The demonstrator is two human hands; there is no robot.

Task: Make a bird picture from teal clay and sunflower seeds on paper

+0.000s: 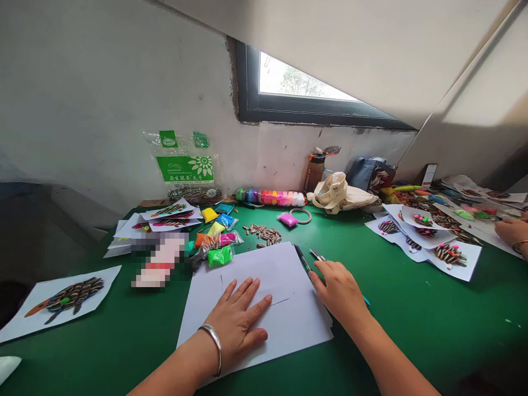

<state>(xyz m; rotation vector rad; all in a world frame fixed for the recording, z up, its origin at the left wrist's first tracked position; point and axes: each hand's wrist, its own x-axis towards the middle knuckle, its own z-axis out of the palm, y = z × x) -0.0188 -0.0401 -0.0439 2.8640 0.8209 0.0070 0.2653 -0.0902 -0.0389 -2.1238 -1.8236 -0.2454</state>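
Note:
My left hand [241, 316] lies flat on a stack of white paper [256, 264], fingers spread, a silver bangle at the wrist. Short thin dark lines show on the sheet beside the fingers; whether they are drawn or edges, I cannot tell. At the right edge of the paper my right hand [340, 289] is curled over a pair of scissors [317, 254]. Metal blades stick out beyond its fingertips, and a bit of blue handle shows past the palm; the rest is hidden. Just left of those fingers lies a dark pen [302, 257].
Several packets of coloured clay [220, 256] lie beyond the paper, near loose sunflower seeds [266, 235]. Seed pictures are piled left [165, 217] and right [429, 234]. A bottle [314, 175] and cloth bag [342, 193] stand by the wall. Another person's hand [513, 231] is far right.

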